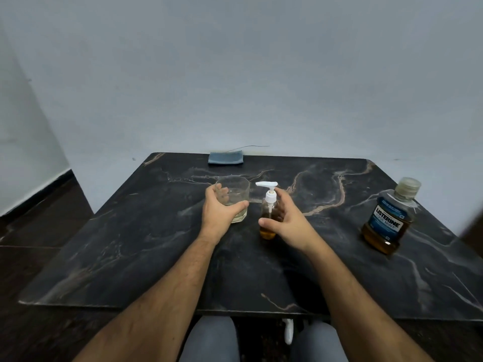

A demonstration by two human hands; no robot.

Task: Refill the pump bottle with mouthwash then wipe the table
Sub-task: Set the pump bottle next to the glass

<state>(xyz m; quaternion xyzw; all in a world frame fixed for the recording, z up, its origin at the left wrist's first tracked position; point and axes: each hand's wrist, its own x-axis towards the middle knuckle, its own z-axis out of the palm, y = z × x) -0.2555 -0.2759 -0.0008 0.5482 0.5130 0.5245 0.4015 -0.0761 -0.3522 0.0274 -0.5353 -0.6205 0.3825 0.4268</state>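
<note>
A small clear pump bottle with a white pump head stands at the middle of the dark marble table, with amber liquid in its lower part. My right hand curls round it, thumb in front and fingers behind. Just left of it stands a clear glass tumbler with a little pale liquid at the bottom. My left hand grips the tumbler from its near left side. A large Listerine mouthwash bottle, capped and partly full of amber liquid, stands at the right. A folded blue-grey cloth lies at the table's far edge.
The table's far edge meets a pale wall, with a thin wire along the wall just above the cloth. My knees in grey trousers show below the table's near edge. Dark floor lies to the left.
</note>
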